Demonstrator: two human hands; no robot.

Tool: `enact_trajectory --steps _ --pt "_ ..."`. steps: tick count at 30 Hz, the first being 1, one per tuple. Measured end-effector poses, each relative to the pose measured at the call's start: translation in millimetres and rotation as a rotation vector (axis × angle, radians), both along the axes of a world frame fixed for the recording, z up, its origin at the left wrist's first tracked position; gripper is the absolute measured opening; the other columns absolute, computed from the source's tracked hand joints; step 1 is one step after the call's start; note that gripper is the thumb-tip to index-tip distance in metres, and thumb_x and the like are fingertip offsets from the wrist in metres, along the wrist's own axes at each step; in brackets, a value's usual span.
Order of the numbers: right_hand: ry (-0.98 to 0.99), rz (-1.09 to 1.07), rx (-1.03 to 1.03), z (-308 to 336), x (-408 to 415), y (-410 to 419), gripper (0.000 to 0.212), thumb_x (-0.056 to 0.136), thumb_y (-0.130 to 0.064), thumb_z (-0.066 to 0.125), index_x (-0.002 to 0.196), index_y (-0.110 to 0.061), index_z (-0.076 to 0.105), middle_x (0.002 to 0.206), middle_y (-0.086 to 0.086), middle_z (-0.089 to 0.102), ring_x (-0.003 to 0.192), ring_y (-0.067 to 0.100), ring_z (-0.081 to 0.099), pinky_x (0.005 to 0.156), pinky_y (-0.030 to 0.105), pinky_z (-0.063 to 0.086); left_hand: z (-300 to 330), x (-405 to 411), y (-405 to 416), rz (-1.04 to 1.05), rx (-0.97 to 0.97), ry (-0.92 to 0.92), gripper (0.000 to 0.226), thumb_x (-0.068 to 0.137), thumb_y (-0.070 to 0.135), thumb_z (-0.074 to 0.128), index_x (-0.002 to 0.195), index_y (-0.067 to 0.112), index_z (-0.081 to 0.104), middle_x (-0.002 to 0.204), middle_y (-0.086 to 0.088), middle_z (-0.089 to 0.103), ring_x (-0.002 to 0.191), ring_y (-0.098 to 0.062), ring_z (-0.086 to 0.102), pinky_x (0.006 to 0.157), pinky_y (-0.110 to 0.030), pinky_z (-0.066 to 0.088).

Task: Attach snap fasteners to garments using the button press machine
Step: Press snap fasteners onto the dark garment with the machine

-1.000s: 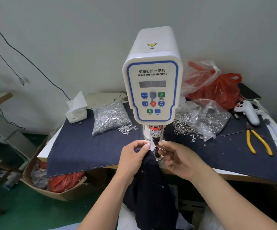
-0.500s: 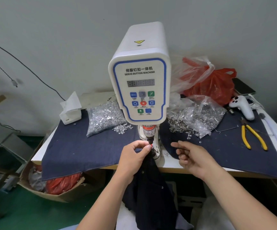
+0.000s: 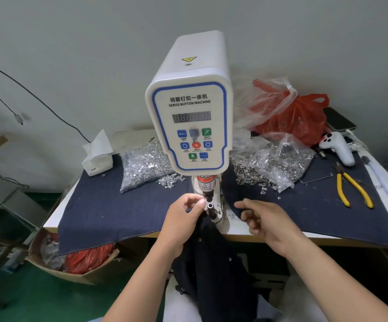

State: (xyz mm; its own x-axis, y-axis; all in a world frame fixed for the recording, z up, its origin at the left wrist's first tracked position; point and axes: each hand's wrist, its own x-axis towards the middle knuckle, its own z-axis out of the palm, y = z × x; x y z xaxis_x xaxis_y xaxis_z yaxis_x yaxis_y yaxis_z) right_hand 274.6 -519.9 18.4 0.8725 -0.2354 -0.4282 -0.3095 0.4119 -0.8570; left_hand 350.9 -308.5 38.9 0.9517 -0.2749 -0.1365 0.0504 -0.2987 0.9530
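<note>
Below the white servo button machine (image 3: 189, 117), the left hand (image 3: 183, 223) is pinching the dark navy fabric garment (image 3: 213, 259) beside the die; the right hand (image 3: 267, 221) is hovering, fingers loosely curled, holding nothing.

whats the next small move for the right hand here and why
Probably reach the right hand on to the pile of loose snaps and pick one. It hovers holding nothing, the lower die looks bare, and the left hand already pinches the dark garment beside it.
</note>
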Motion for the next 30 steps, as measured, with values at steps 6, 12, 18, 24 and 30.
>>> enact_trajectory --steps 6,12,18,24,30 --pt "-0.289 0.622 -0.856 12.7 -30.0 26.2 0.011 0.089 -0.041 0.076 0.099 -0.035 0.075 0.097 -0.024 0.072 0.086 -0.005 0.063 0.075 0.01 0.045 9.2 -10.6 12.6 0.013 -0.232 0.242 0.023 0.108 0.036 0.059 0.098 0.024 0.075 0.088 -0.002 0.07 0.084 -0.018 0.062 0.08 -0.035 0.051" --pt "-0.265 0.735 -1.018 16.4 -39.4 23.9 0.024 0.083 -0.054 0.073 0.087 -0.033 0.062 0.091 -0.017 0.061 0.087 -0.002 0.055 0.076 0.014 0.042 14.6 -22.6 26.8 -0.212 -0.213 -0.022 0.028 0.107 0.035 0.055 0.096 0.022 0.077 0.107 0.005 0.071 0.104 -0.016 0.066 0.09 -0.03 0.051" --pt "-0.363 0.705 -0.544 36.6 -40.8 8.1 0.015 0.088 -0.037 0.07 0.083 -0.026 0.06 0.083 -0.004 0.058 0.077 0.011 0.047 0.069 0.025 0.037 27.0 -15.9 51.5 -0.747 0.287 -0.403 0.027 0.09 0.057 0.077 0.104 0.034 0.078 0.112 0.018 0.068 0.11 -0.009 0.067 0.095 -0.021 0.049" --pt "-0.325 0.819 -0.879 43.9 -29.0 -0.9 0.02 0.098 -0.032 0.068 0.085 -0.033 0.053 0.104 -0.013 0.059 0.1 0.004 0.054 0.089 0.02 0.043 30.1 -4.4 64.5 -0.671 0.101 -0.299 0.009 0.098 0.038 0.075 0.094 0.032 0.068 0.109 0.005 0.067 0.105 -0.021 0.065 0.096 -0.024 0.047" --pt "-0.291 0.822 -0.694 42.9 -23.7 -2.6 0.019 0.102 -0.028 0.064 0.085 -0.027 0.054 0.074 -0.014 0.052 0.07 0.004 0.042 0.064 0.017 0.035 9.9 -6.1 62.0 -0.569 -0.076 0.02 0.02 0.099 0.045 0.068 0.102 0.025 0.071 0.095 0.005 0.066 0.089 -0.011 0.056 0.086 -0.023 0.045"
